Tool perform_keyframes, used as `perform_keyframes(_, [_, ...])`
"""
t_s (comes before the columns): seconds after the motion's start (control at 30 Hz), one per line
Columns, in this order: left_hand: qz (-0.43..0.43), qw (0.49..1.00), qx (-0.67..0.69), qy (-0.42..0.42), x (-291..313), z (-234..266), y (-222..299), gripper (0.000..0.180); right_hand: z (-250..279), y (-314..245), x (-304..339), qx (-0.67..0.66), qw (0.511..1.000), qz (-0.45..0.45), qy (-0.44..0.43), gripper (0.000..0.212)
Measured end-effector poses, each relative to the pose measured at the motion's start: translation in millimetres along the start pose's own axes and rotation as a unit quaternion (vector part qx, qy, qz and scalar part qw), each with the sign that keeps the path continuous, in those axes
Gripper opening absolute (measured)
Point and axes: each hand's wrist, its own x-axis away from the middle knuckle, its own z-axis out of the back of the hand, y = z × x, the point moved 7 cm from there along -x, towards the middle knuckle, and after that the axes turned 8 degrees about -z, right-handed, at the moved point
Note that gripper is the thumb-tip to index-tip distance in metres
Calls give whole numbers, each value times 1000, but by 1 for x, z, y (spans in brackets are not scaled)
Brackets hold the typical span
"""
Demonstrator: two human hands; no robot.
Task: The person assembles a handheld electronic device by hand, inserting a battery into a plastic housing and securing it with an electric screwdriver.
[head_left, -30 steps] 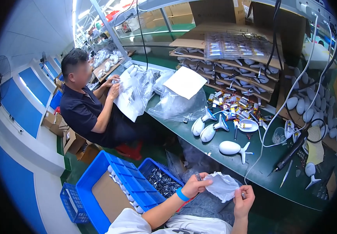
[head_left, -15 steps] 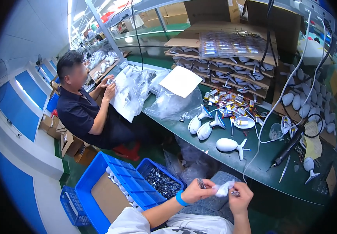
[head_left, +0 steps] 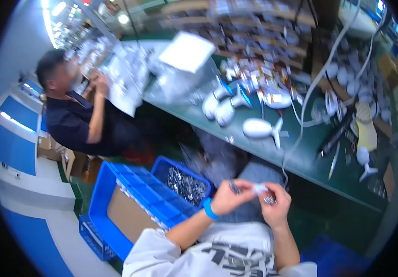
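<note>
Over my lap, my left hand and my right hand pinch a small white crumpled piece between their fingertips. Blur hides whether it is cloth or thin plastic. Tucked in my left fingers is a small shiny metallic part. Several similar silvery parts sit in the curl of my right hand. A blue band circles my left wrist. On the green bench just beyond lies a white egg-shaped device with a forked end, and two more with blue-edged forks stand to its left.
A blue bin of small metallic parts and a larger blue crate stand at my left. The bench carries battery cells, a pen-like tool, and hanging white cables. A co-worker sits at the left.
The view has shifted, so the bench appears higher and farther left. My hands have drawn closer together, and less of the white piece shows between them.
</note>
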Motion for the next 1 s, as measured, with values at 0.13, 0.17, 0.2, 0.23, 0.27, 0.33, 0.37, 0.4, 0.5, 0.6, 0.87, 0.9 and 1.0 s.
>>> perform_keyframes(0.13, [134,958,252,24,2,-3,-47,17,-12,-14,6,104,983,152,4,22])
perform_keyframes(0.17, [162,939,301,28,5,-7,-57,16,-15,-12,9,131,976,173,-7,26])
perform_keyframes(0.2, [187,934,302,38,8,-10,-63,18,-15,-4,11,135,976,167,-40,36])
perform_keyframes(0.23, [192,931,307,39,11,-11,-67,18,-15,1,13,138,976,162,-44,36])
perform_keyframes(0.27, [198,924,322,62,16,-10,-70,19,-18,5,15,153,974,154,-64,39])
perform_keyframes(0.33, [191,914,350,80,24,-10,-72,21,-26,11,24,166,970,144,-105,42])
perform_keyframes(0.37, [170,922,329,113,25,-9,-68,22,-32,12,27,164,968,144,-126,44])
perform_keyframes(0.4, [150,928,307,145,24,-10,-60,22,-39,10,32,160,969,121,-147,35])
perform_keyframes(0.5, [92,967,182,150,15,31,-61,17,-45,21,26,39,987,52,-150,30])
perform_keyframes(0.6, [60,940,-37,333,-13,119,-88,24,-33,26,16,20,989,-69,-127,38])
perform_keyframes(0.87, [137,821,-383,400,-75,268,-211,32,-23,61,20,-155,957,-226,-98,29])
perform_keyframes(0.9, [149,814,-402,391,-77,275,-213,34,-20,63,21,-183,945,-249,-104,31])
perform_keyframes(1.0, [150,793,-493,325,-87,281,-212,47,-12,67,19,-227,927,-277,-109,38])
